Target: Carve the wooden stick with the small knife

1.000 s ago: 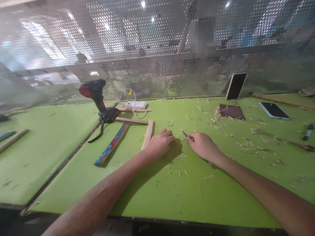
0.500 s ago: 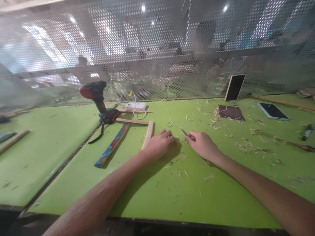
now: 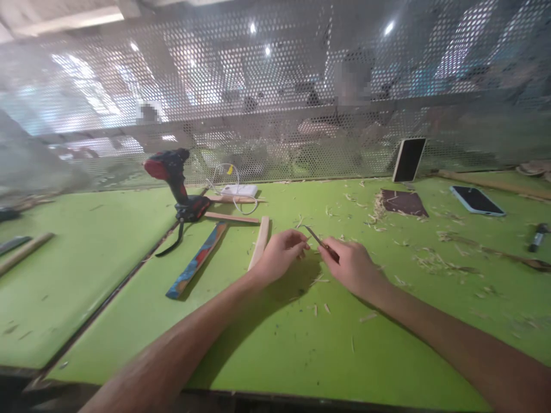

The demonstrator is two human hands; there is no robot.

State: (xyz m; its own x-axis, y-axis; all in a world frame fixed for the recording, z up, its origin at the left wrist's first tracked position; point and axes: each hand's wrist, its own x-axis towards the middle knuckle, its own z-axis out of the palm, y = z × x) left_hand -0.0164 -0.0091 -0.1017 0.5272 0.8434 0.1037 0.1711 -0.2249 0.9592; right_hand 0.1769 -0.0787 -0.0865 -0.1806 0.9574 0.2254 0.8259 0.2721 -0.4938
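My right hand (image 3: 353, 265) is closed round the handle of a small carving knife (image 3: 316, 236), its thin blade angled up and to the left. Close by, the fingers of my left hand (image 3: 282, 252) are pinched together near the blade tip. What they hold, if anything, is too small to make out. A pale curved wood strip (image 3: 259, 244) lies beside the left hand and partly behind it. Wood shavings (image 3: 319, 280) are scattered on the green tabletop (image 3: 267, 344) below and around both hands.
To the left are a cordless drill (image 3: 178, 186), a painted wood strip (image 3: 196, 261) and a thin stick (image 3: 232, 218). A white power bank (image 3: 239, 191) with a cable sits behind. At the right lie sandpaper (image 3: 404, 203), a phone (image 3: 477, 200) and a marker (image 3: 538, 237); another phone (image 3: 408, 160) leans upright.
My left fingers have come up off the tabletop into a pinch. The knife in my right hand has moved left, close to them. The view has tilted slightly upward.
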